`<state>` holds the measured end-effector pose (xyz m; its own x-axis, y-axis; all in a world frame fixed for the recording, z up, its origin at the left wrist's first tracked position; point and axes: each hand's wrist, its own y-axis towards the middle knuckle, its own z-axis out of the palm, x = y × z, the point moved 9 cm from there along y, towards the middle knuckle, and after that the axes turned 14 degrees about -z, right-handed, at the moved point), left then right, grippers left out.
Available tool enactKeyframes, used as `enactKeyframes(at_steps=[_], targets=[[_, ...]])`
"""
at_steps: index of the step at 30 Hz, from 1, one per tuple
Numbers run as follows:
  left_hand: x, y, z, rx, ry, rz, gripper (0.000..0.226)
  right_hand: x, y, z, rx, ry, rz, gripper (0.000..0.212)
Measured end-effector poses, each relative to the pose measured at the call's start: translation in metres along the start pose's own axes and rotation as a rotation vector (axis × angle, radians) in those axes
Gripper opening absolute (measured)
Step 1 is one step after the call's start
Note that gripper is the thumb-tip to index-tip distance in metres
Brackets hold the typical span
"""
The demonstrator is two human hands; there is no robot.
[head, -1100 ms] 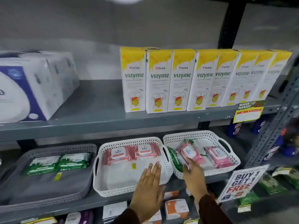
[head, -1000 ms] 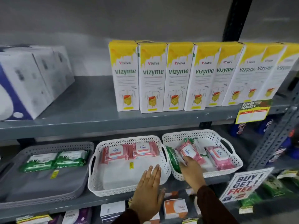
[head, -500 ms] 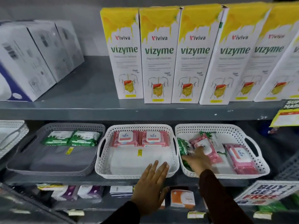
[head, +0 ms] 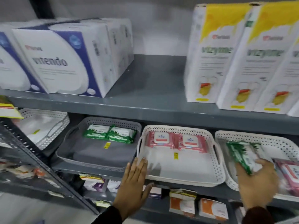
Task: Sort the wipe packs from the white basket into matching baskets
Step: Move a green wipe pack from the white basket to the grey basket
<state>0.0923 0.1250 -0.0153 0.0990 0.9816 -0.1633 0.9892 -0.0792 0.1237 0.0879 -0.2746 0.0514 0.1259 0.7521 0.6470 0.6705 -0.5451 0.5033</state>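
Risk: right hand [head: 257, 183] grip on green pack [head: 242, 156] looks loose, could drop at 3 o'clock basket [head: 252, 135]; left hand [head: 132, 183] open, flat.

Right-side white basket [head: 252, 135] cut by frame edge, pink pack [head: 289, 171] inside blurred (label unreadable), boxes' print smeared.

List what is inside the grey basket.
The grey basket holds two green wipe packs side by side at its back wall and a small yellow sticker on its bare floor. Its front inner corner is hidden by the rim.
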Motion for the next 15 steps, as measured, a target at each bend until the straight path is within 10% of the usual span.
enactKeyframes(at_steps=[15], targets=[[0.181,0.007,-0.028,-0.031,0.001,-0.136,0.067,0.33,-0.159,0.221,0.707,0.255,-0.787,0.054]])
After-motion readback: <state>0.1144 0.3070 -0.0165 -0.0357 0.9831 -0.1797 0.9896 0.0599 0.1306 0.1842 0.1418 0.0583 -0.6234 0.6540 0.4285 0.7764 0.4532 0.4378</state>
